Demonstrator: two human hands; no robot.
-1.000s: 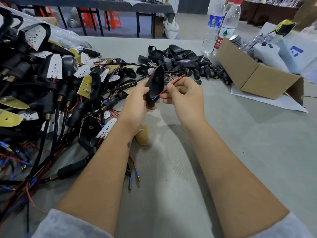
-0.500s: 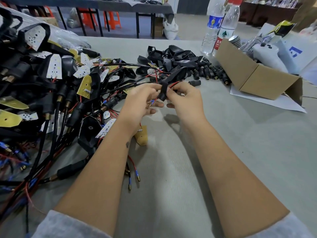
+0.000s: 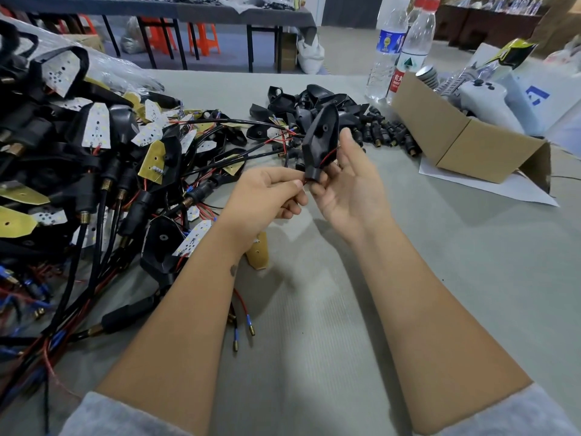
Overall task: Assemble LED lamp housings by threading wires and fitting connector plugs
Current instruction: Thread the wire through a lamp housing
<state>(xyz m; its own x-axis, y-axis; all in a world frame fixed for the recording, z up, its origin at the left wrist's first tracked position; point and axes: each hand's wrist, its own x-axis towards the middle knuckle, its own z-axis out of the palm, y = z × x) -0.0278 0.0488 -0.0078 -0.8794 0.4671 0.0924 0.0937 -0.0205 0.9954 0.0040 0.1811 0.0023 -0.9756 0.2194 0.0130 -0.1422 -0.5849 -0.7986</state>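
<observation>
A black housing (image 3: 320, 136) is held upright above the surface (image 3: 440, 278). The right hand (image 3: 349, 184) cradles its neck with loosely curled fingers, steadying it. Just left of the housing, the left hand (image 3: 270, 193) pinches the red wire (image 3: 328, 157), likely drawing it through. Spare housings (image 3: 314, 99) lie behind.

Grey table (image 3: 471, 278), heaped lamp housings (image 3: 94, 158)

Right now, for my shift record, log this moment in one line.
left hand: pinches red wire | right hand: holds black housing | stage: threading
</observation>
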